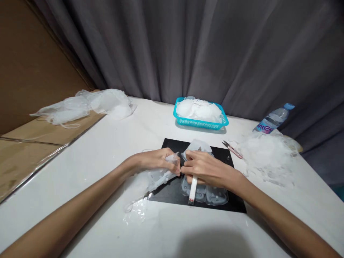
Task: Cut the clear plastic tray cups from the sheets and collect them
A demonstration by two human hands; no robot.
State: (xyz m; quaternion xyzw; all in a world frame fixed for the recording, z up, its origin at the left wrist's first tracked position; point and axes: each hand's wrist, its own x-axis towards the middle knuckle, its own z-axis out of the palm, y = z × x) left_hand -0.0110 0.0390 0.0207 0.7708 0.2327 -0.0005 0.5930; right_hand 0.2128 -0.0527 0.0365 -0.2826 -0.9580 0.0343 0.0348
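My left hand [166, 161] is closed on a crumpled, translucent white plastic piece [158, 179] with small bumps, whose loose part trails down to the left. My right hand [205, 166] wraps around a white-handled craft knife [193, 190]; its flat handle points toward me, and a dark tip shows beyond the fingers. Both hands meet over a black board [172, 199]. Under and beside the right hand lie clear moulded plastic pieces [217, 195] with rounded outlines. A whitish translucent piece [200, 144] sits just behind the knuckles. The fingers hide where the knife meets the plastic.
A blue basket [201, 124] of white pieces stands at the back. To the right are small scissors [233, 149], a heap of translucent scraps [266, 154] and a water bottle [274, 119]. White bags [107, 102] lie back left, partly on cardboard [34, 138]. A grey curtain [166, 46] hangs behind.
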